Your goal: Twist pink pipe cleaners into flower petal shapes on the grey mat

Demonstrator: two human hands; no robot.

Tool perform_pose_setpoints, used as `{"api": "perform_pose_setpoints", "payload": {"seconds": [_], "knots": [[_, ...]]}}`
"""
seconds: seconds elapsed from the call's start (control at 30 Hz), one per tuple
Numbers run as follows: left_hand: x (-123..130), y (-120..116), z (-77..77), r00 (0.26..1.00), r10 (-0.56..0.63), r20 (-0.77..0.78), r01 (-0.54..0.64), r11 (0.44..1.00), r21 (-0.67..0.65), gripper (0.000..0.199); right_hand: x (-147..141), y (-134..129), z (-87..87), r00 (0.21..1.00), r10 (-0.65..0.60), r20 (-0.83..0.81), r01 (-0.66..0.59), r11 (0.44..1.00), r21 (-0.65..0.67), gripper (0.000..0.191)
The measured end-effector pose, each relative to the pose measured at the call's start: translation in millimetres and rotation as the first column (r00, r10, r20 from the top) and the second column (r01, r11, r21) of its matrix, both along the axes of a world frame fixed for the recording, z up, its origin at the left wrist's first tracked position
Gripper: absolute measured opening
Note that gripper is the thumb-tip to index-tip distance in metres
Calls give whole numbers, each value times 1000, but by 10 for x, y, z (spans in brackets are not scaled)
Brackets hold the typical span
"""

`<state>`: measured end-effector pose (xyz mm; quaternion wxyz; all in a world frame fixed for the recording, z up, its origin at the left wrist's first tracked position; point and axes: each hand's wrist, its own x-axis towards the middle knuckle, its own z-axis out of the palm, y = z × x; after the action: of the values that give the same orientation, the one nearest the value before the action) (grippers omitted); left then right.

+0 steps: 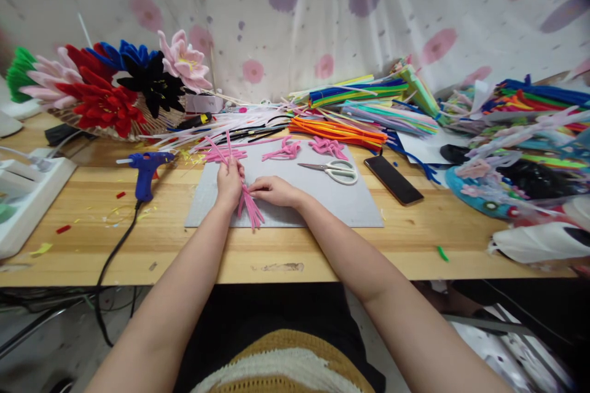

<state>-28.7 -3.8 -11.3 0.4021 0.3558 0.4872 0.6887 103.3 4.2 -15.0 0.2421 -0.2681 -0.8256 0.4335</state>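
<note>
A bundle of pink pipe cleaners is gripped in my left hand, with thin ends sticking out above the fist and a fanned bunch hanging below it. My right hand touches the bundle just right of the left one, thumb and fingertips pinched together on a pink stem. Both are over the grey mat. Behind them on the mat lie more pink stems, two twisted pink pieces, and scissors with pale handles.
A blue glue gun stands left of the mat, near a white power strip. Fuzzy flowers fill the back left. Orange pipe cleaners lie behind the mat, a black phone right of it, and a white roll far right.
</note>
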Motion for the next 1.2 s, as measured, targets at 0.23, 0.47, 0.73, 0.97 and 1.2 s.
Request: {"api": "perform_pose_setpoints", "payload": {"seconds": [0.23, 0.47, 0.73, 0.97, 1.2], "knots": [[-17, -11, 58, 992, -109, 60, 106, 993, 49, 35, -10, 23, -20, 1000, -25, -10, 23, 993, -113, 21], [-55, -17, -73, 935, 47, -351, -39, 999, 29, 31, 14, 33, -32, 988, -61, -142, 27, 972, -232, 14], [-150, 55, -149, 857, 262, -445, -306, 952, -29, 34, 5, -107, 93, 993, -59, -98, 38, 977, -211, 28], [-134, 135, -151, 934, 247, -258, -268, 962, -50, 39, -107, -121, 78, 962, -270, -45, 274, 954, 125, 25], [-77, 197, -103, 954, 237, -184, -249, 968, -45, 31, -76, -108, 71, 951, -301, -69, 308, 931, 193, 30]]}}
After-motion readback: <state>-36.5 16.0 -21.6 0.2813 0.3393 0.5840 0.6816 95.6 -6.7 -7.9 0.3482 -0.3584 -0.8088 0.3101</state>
